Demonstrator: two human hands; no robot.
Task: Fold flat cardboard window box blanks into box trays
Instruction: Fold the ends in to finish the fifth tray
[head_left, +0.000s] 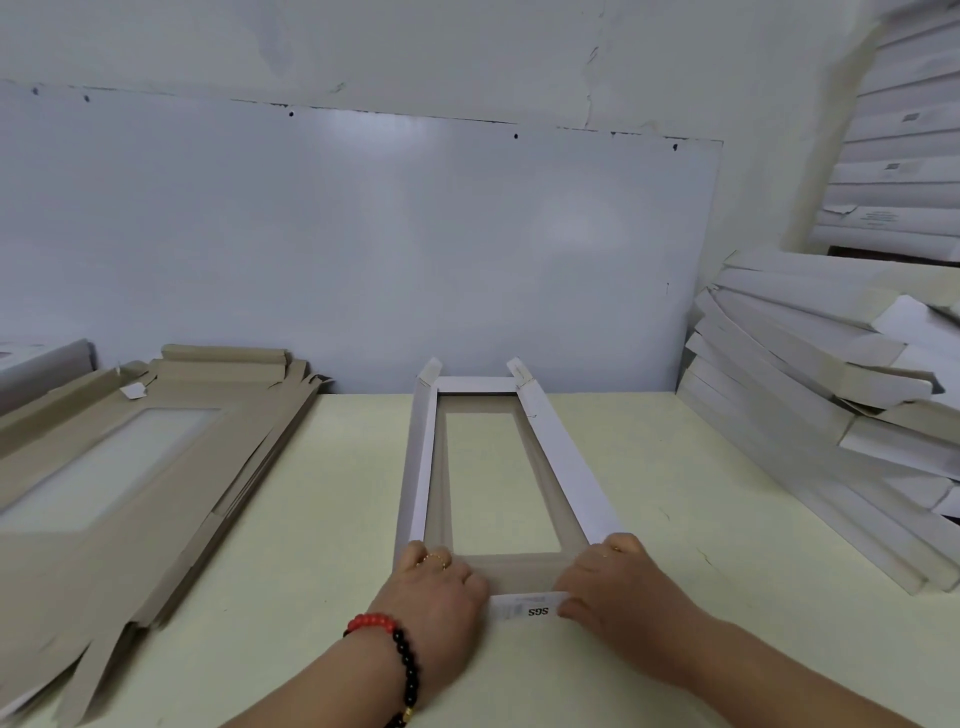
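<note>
Hands: left (434, 582), right (621, 582) grip near corners of box tray (566, 467); fingertips hidden under flap.

"SGS", upside down, on the near end flap (527, 606) of the window box blank (561, 462)

Clearance around the half-folded box tray (493, 467).
Bare surface (343, 467) lies open on both sides of it; flat blanks (130, 467) bound the left, stacked trays (821, 415) the right, wall panel (363, 249) behind.
</note>
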